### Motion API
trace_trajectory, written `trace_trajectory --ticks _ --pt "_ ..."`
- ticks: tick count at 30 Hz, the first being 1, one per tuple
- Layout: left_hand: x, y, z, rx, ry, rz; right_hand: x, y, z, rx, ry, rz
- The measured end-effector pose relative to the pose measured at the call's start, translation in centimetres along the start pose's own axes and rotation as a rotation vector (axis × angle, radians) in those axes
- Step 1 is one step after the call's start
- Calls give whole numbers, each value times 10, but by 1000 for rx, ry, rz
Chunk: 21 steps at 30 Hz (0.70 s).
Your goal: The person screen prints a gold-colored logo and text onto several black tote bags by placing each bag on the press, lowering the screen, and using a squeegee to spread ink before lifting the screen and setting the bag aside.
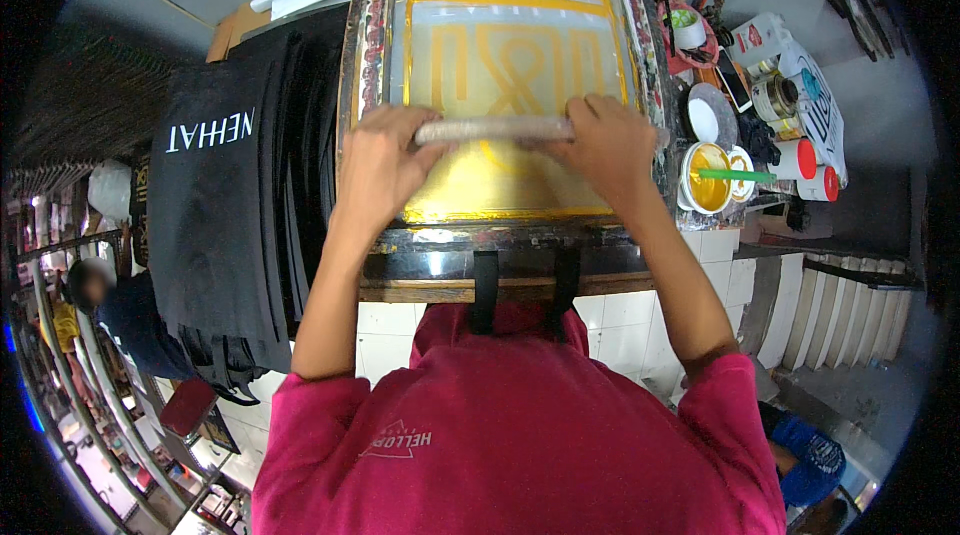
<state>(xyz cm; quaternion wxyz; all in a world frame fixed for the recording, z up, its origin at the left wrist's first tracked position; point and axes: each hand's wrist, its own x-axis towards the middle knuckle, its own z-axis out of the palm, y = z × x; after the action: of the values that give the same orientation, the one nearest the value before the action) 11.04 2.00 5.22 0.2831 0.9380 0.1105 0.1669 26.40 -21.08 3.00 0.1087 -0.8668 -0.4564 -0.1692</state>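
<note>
Both of my hands grip a squeegee [495,129] laid crosswise over a printing screen [372,55]. My left hand [388,147] is closed round its left end, and my right hand [608,150], a little blurred, round its right end. The screen's mesh has a yellowish design of stripes and looping lines, with bright yellow ink along its edges and across the lower part. The squeegee's blade is hidden beneath its handle. Below the screen's near edge, two black straps [485,293] hang over the wooden table edge [400,291].
Black fabric bags [215,185] lie stacked at the left. On the right stand a tub of yellow ink [710,190] with a green stick [735,175], red-lidded jars [795,160], a tin [772,97] and a phone [733,85]. People are at far left [140,325] and lower right [812,465].
</note>
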Motion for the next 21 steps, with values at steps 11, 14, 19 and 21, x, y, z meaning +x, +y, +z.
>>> trace_trajectory --ticks 11,14,19,21 --pt "-109 7 8 -59 46 133 -97 -50 -28 7 -13 22" --pt "-127 -15 18 26 86 113 -100 -51 -25 2 56 11" --pt "-142 -43 28 242 265 215 -96 -47 -37 109 2 59" --pt "-138 -38 15 286 384 339 -88 -45 -56 119 153 -8"
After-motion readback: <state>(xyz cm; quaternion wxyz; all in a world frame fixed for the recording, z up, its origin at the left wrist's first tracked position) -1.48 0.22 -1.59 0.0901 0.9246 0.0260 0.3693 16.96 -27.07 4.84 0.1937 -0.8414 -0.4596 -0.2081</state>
